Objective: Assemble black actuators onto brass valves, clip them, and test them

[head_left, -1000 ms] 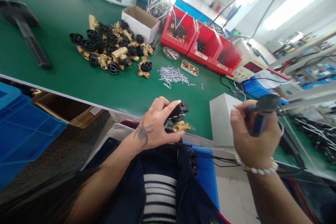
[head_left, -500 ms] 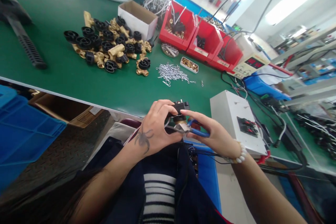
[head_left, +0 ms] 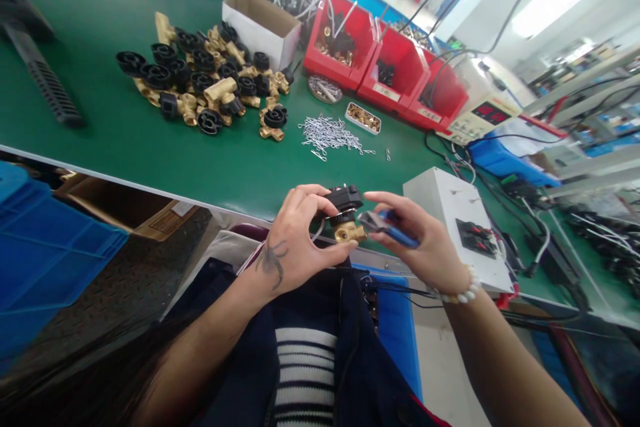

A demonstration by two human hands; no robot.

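My left hand (head_left: 295,240) is closed around a brass valve with a black cap (head_left: 345,213), held just over the near edge of the green table (head_left: 150,140). My right hand (head_left: 425,243) grips blue-handled pliers (head_left: 387,223), whose metal jaws touch the brass body of the valve. A heap of the same brass and black valves (head_left: 210,83) lies at the far left of the table. Loose metal clips (head_left: 330,137) are scattered in the middle, beside a small tray of brass bits (head_left: 363,118).
An open cardboard box (head_left: 260,20) and three red bins (head_left: 385,67) stand at the back. A white switch box (head_left: 457,227) sits to the right of my hands, with a meter (head_left: 483,117) and cables behind it. A blue crate (head_left: 45,253) is under the table at left.
A second ago my right hand was raised at the right with a tool. It came down with the pliers to the valve, and now the jaws sit at the valve's brass body.
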